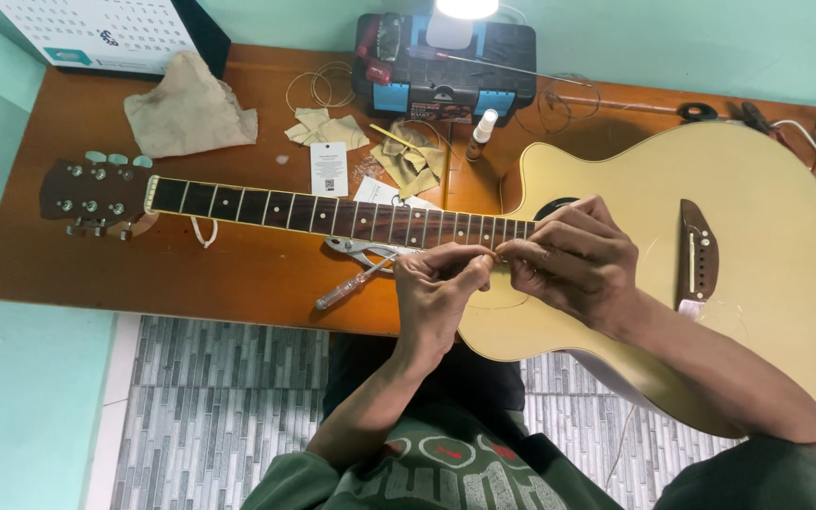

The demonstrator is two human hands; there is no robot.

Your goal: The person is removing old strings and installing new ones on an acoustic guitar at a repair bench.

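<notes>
Orange-brown wooden table point(238, 274) carries a pale yellow acoustic guitar point(757, 236), stringless, under both hands. Left hand point(436, 288) and right hand point(573, 260) meet, pinching a thin wire string point(491, 251) I can barely see; it could spring loose, scratching the body beneath them.

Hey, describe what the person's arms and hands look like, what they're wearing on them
Both forearms are bare, and the left hand and right hand wear no gloves; no rings or watch can be seen. Dark olive-green short sleeves show at the lower edge, part of a shirt with a red and white printed design on the chest.
</notes>
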